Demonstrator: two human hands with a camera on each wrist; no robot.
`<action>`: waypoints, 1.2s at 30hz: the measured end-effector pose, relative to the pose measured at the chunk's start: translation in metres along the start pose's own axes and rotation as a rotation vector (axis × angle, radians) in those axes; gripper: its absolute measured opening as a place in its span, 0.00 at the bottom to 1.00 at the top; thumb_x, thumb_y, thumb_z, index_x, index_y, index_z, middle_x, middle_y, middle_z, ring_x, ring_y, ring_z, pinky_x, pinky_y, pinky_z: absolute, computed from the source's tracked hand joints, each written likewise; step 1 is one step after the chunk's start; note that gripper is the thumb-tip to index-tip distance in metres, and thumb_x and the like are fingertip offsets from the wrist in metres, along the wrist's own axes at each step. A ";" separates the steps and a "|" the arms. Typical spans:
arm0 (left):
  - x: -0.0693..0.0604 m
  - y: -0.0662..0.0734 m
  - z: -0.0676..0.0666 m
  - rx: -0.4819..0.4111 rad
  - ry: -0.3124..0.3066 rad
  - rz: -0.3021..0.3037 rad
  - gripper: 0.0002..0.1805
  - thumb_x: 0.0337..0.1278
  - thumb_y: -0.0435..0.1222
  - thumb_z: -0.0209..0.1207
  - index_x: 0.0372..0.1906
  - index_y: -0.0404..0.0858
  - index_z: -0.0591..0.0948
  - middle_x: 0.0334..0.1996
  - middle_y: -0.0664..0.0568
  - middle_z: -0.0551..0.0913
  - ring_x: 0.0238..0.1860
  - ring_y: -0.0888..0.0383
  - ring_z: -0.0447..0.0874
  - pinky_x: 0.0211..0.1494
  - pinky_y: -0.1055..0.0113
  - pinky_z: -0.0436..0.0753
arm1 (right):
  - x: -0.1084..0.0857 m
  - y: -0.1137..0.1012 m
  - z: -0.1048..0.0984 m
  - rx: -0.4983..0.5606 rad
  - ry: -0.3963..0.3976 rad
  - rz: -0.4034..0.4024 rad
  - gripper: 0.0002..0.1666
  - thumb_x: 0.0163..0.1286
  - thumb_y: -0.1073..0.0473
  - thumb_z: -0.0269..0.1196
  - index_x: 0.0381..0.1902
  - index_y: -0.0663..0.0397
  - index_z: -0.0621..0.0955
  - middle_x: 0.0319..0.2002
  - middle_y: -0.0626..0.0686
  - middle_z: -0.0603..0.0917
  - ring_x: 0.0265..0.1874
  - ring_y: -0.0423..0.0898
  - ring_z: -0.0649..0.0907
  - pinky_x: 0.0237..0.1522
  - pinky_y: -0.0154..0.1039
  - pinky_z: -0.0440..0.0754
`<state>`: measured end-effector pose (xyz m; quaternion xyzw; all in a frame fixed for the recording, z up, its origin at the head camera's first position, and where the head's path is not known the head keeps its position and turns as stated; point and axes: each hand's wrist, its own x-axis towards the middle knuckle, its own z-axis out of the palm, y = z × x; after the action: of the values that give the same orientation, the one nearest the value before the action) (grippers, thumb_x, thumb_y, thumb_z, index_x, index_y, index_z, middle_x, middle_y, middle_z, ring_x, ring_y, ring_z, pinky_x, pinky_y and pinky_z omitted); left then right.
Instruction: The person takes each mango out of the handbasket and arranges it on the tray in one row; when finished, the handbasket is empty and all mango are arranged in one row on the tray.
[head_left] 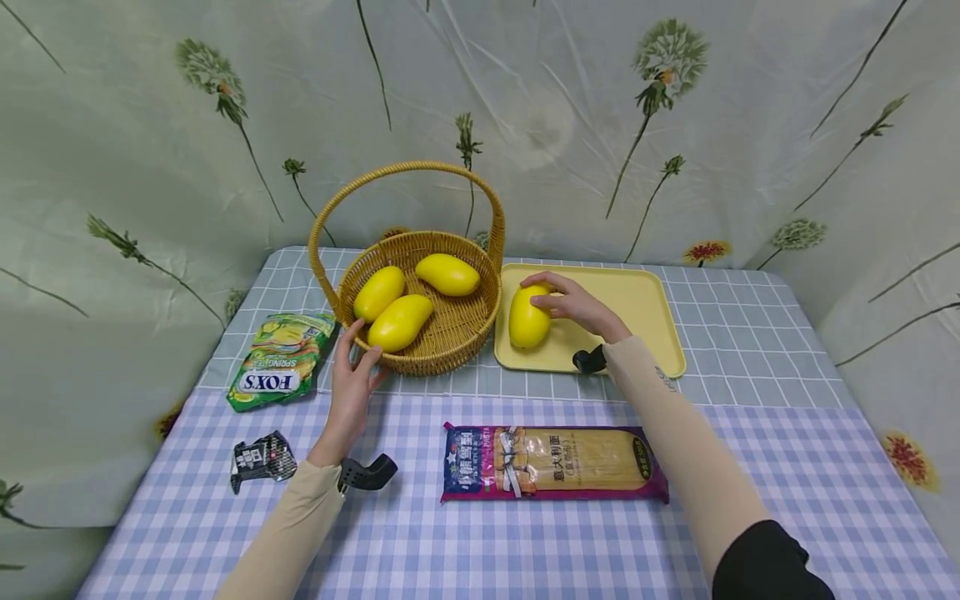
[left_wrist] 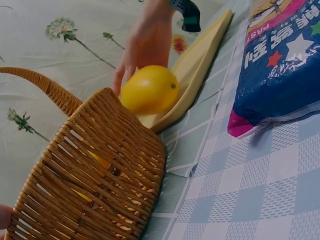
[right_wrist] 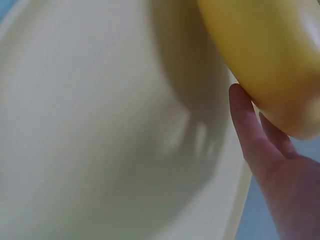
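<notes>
My right hand (head_left: 573, 302) grips a yellow mango (head_left: 528, 321) over the left part of the pale yellow tray (head_left: 637, 312). In the right wrist view the mango (right_wrist: 270, 55) casts a shadow on the tray, and fingers (right_wrist: 247, 120) press against its side. My left hand (head_left: 351, 396) holds the near left rim of a round wicker basket (head_left: 442, 363) with a tall handle. Three more mangoes lie inside the basket, one of them a mango (head_left: 447, 275) at the back. From the left wrist, only fingertips (left_wrist: 4, 217) show at the basket's rim.
A pasta packet (head_left: 555, 463) lies across the front of the checked tablecloth (head_left: 420, 550). Left of the basket is a green Fox's bag (head_left: 281, 360), with a small black wrapper (head_left: 262, 460) nearer me. Behind the table hangs a dandelion-print curtain (head_left: 540, 183).
</notes>
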<state>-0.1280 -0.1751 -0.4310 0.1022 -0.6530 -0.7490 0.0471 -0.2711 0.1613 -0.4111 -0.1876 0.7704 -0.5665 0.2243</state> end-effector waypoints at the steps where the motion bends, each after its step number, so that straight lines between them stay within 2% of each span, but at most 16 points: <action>1: 0.000 0.000 0.000 0.000 0.000 0.001 0.29 0.73 0.32 0.44 0.75 0.45 0.53 0.75 0.54 0.39 0.67 0.49 0.58 0.63 0.48 0.68 | 0.002 0.001 0.001 0.001 -0.003 0.003 0.23 0.73 0.61 0.54 0.64 0.59 0.69 0.67 0.58 0.63 0.61 0.58 0.66 0.58 0.59 0.68; 5: 0.001 -0.001 0.000 0.000 -0.002 0.002 0.29 0.73 0.32 0.44 0.75 0.45 0.53 0.75 0.54 0.39 0.67 0.49 0.58 0.63 0.48 0.68 | 0.009 0.002 0.004 0.029 -0.020 0.021 0.24 0.75 0.61 0.52 0.66 0.60 0.67 0.68 0.58 0.62 0.62 0.57 0.66 0.58 0.53 0.70; 10: 0.001 -0.003 0.001 0.009 -0.006 0.001 0.29 0.73 0.33 0.44 0.75 0.45 0.53 0.75 0.54 0.39 0.67 0.49 0.58 0.63 0.48 0.69 | 0.012 0.003 0.005 0.044 -0.041 0.036 0.24 0.77 0.62 0.48 0.67 0.62 0.65 0.67 0.61 0.63 0.54 0.53 0.71 0.48 0.41 0.74; 13: 0.001 -0.003 0.001 0.013 -0.008 0.008 0.29 0.74 0.33 0.44 0.75 0.45 0.53 0.75 0.53 0.39 0.67 0.49 0.58 0.63 0.48 0.69 | 0.013 0.004 0.004 0.040 -0.047 0.033 0.24 0.78 0.62 0.46 0.68 0.63 0.65 0.66 0.62 0.64 0.51 0.51 0.72 0.44 0.37 0.75; 17: 0.001 -0.003 0.001 0.013 -0.017 0.011 0.29 0.74 0.34 0.44 0.75 0.46 0.53 0.75 0.53 0.39 0.67 0.49 0.58 0.63 0.48 0.69 | 0.013 0.005 0.003 0.051 -0.038 0.033 0.25 0.78 0.61 0.46 0.69 0.64 0.63 0.66 0.63 0.64 0.52 0.50 0.72 0.49 0.39 0.76; 22: 0.000 -0.002 0.001 0.007 -0.025 0.010 0.29 0.74 0.34 0.44 0.75 0.46 0.53 0.75 0.54 0.39 0.67 0.50 0.58 0.63 0.48 0.69 | 0.008 0.005 0.002 0.027 0.009 0.011 0.26 0.77 0.61 0.49 0.69 0.65 0.63 0.65 0.65 0.66 0.53 0.54 0.72 0.52 0.44 0.73; 29: 0.000 -0.002 0.000 -0.014 -0.033 0.009 0.29 0.74 0.34 0.44 0.75 0.45 0.52 0.75 0.54 0.38 0.67 0.49 0.57 0.63 0.49 0.69 | 0.002 0.001 -0.003 -0.042 0.106 -0.058 0.26 0.75 0.62 0.51 0.67 0.67 0.65 0.69 0.63 0.60 0.65 0.62 0.63 0.64 0.54 0.63; 32: 0.001 -0.002 -0.001 -0.016 -0.030 0.005 0.29 0.74 0.33 0.44 0.75 0.45 0.52 0.75 0.54 0.38 0.67 0.49 0.58 0.63 0.49 0.69 | 0.001 -0.006 -0.003 -0.041 0.166 -0.078 0.24 0.75 0.64 0.52 0.66 0.67 0.67 0.68 0.63 0.62 0.64 0.63 0.65 0.65 0.54 0.61; 36: 0.000 -0.002 -0.001 -0.012 -0.025 0.001 0.29 0.74 0.33 0.44 0.75 0.45 0.52 0.75 0.54 0.39 0.67 0.49 0.58 0.62 0.48 0.69 | 0.003 -0.019 0.006 -0.011 0.223 -0.149 0.23 0.74 0.65 0.53 0.64 0.67 0.70 0.65 0.65 0.67 0.62 0.62 0.68 0.64 0.52 0.64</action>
<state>-0.1276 -0.1763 -0.4328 0.0920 -0.6489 -0.7542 0.0398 -0.2693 0.1501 -0.3951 -0.1814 0.7777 -0.5946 0.0936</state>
